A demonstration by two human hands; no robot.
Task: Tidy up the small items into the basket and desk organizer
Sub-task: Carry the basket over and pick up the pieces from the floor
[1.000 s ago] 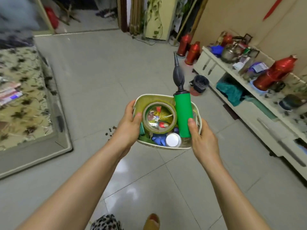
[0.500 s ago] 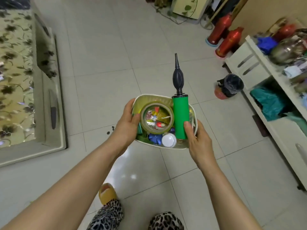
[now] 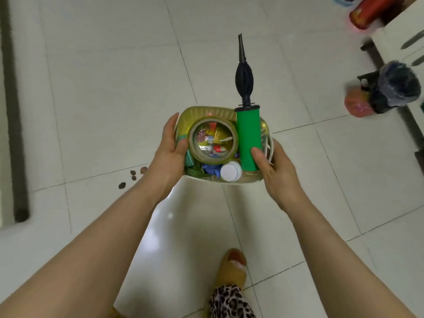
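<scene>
Head view: I see both hands clamped on the basket (image 3: 207, 111), carried above the tiled floor (image 3: 103, 88). Left hand (image 3: 169, 148) grips its left rim, right hand (image 3: 274, 167) its right rim, thumb pressing the green pump (image 3: 249, 138). Tape roll (image 3: 213, 140) and white cap (image 3: 230, 172) lie inside. Far right, a black bag (image 3: 394, 86).

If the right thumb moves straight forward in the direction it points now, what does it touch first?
Probably nothing new: the right hand's thumb already lies against the green pump and would slide up its barrel. Depth is hard to judge.
</scene>
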